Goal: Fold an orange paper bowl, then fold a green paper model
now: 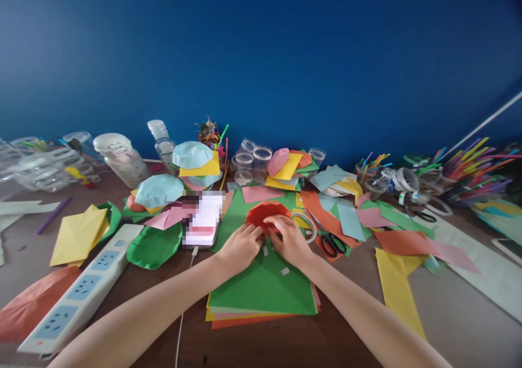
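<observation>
A round red-orange paper piece (pixel 261 213) with a folded, crinkled rim lies over a stack of coloured paper (pixel 265 292) whose top sheet is green. My left hand (pixel 244 245) has its fingers curled and pressed on the near edge of the red piece. From the other side my right hand (pixel 287 237) pinches the same edge, thumb and fingers close together. Small white bits (pixel 285 271) lie on the green sheet by my hands. Right of them are a roll of tape (pixel 310 228) and black-handled scissors (pixel 332 243). My fingers hide part of the paper's near edge.
A phone (pixel 206 218) on a charging cable lies to the left, beside a green paper dish shape (pixel 155 248) and a white power strip (pixel 81 289). Folded paper shapes, clear plastic cups (pixel 261 156) and pipe cleaners (pixel 473 167) line the back. Paper scraps (pixel 399 286) are scattered right.
</observation>
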Demonstrator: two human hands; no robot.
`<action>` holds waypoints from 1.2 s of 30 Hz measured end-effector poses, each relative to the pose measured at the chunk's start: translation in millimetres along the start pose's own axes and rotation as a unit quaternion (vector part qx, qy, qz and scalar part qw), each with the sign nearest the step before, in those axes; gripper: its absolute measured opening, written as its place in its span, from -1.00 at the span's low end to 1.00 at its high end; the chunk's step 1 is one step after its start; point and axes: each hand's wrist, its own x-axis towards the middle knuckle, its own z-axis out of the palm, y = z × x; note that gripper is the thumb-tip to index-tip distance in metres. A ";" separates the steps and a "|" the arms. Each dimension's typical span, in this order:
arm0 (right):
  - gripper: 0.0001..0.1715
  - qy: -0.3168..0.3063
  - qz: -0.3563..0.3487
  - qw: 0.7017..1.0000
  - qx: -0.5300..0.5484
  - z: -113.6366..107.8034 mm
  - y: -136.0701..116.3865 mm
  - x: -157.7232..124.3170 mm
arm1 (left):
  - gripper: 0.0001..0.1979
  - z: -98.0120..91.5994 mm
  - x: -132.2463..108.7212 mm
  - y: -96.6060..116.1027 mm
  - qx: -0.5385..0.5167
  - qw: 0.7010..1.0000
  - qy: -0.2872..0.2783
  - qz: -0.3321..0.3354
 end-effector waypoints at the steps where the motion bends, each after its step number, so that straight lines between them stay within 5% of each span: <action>1: -0.59 0.003 0.000 1.000 -0.009 -3.4 1.9 0.9 | -0.84 0.1 0.3 -0.2 0.000 1.000 0.003 0.000; 6: -0.44 0.015 -0.014 0.997 -0.071 -18.3 11.1 5.6 | -0.81 0.5 0.6 -0.5 0.007 1.000 0.005 -0.001; 12: -0.55 -0.061 -0.095 0.988 -0.105 -21.0 3.5 3.3 | -0.79 2.6 -0.2 -2.7 -0.006 1.000 0.016 -0.024; 18: -0.66 -0.109 -0.091 0.980 -0.139 -18.4 6.6 1.9 | -0.81 -2.4 -0.9 -5.5 -0.006 0.996 0.060 -0.066; 36: -0.77 -0.052 -0.059 0.993 -0.083 -13.9 16.4 1.2 | -0.81 0.6 1.8 -10.0 -0.031 0.991 0.101 -0.085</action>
